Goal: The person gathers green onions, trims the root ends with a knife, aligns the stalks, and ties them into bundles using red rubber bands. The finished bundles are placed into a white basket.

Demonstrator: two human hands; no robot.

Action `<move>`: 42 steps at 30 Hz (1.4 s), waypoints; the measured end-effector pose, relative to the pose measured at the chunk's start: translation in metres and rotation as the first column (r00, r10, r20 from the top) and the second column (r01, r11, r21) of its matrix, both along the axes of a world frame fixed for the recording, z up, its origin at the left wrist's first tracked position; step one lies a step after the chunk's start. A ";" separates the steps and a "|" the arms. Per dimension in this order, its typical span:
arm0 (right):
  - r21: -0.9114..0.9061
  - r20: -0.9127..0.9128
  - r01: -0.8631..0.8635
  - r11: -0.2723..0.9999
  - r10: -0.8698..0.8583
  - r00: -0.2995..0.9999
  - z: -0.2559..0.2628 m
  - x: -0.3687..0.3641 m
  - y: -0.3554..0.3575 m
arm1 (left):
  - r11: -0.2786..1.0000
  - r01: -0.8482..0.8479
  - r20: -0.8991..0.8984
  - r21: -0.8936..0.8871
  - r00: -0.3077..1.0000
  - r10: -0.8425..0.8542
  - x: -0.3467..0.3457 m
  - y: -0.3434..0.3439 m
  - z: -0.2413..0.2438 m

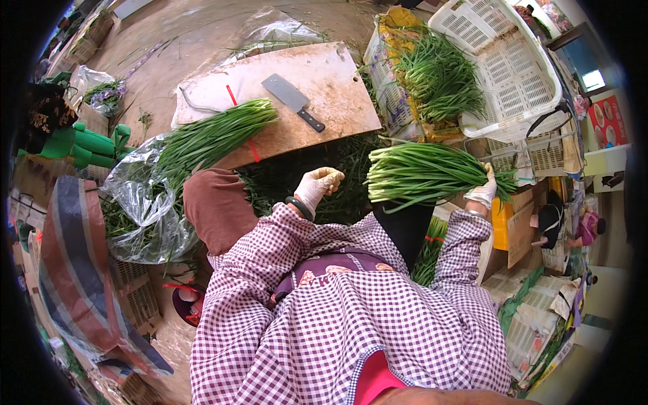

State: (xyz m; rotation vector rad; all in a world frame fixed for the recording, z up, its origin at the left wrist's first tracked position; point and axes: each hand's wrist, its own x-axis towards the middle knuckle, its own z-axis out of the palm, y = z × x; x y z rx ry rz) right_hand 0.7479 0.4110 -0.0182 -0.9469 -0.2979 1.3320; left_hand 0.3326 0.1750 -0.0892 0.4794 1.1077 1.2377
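My gloved right hand [483,191] grips a large loose bunch of garlic chives [422,172] near its leafy end, above my right knee. The pale cut ends point left, towards my other hand. Wearing a glove and a dark bangle, my left hand [318,188] is in front of my body, its fingers curled with nothing visible in them. Beyond it lies a worn white board [334,76]. On the board rest a cleaver [293,98] with a black handle and a second chive bunch [217,131], which lies across a red tie strip [232,95].
A clear plastic bag [147,207] with greens hangs by my left knee. Loose chives [440,76] fill a yellow-edged sack at far right, beside a white plastic crate [511,66]. A striped sheet [83,263] lies left. Other people are in the right background.
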 end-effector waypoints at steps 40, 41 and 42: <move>-0.027 0.070 -0.071 0.997 0.073 0.995 -0.049 0.004 -0.005 | 0.993 0.085 -0.550 0.087 0.835 -0.023 0.036 0.015 0.009; -0.032 0.092 -0.045 0.998 0.048 0.995 -0.051 0.007 -0.005 | 0.985 -0.036 -0.500 0.170 0.858 0.118 0.044 0.017 0.025; -0.020 0.058 -0.073 0.997 0.074 0.996 -0.050 0.009 -0.005 | 0.963 -0.112 -0.525 0.246 0.819 0.229 0.048 0.015 0.035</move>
